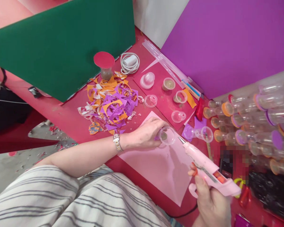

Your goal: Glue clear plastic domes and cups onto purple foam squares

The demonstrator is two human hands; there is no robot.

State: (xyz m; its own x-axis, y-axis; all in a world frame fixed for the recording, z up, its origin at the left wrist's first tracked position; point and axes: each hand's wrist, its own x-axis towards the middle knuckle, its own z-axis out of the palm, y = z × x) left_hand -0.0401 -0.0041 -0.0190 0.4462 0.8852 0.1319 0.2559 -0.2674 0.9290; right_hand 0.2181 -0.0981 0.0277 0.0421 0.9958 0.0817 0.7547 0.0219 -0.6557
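Observation:
My left hand, with a watch on its wrist, is closed around a clear plastic cup whose round rim faces me. In my right hand is a pink hot glue gun, my fingers wrapped round its handle. The metal nozzle points up and left, just to the right of the cup's rim; I cannot tell whether they touch. Under both lies a pink paper sheet. A clear cup piece on purple paper rests to the right of the held cup.
Purple and orange paper scraps are heaped at the left. Several clear cups stand on red paper behind. Rows of joined cups fill the right side, near red-handled scissors. Green and purple boards rise behind.

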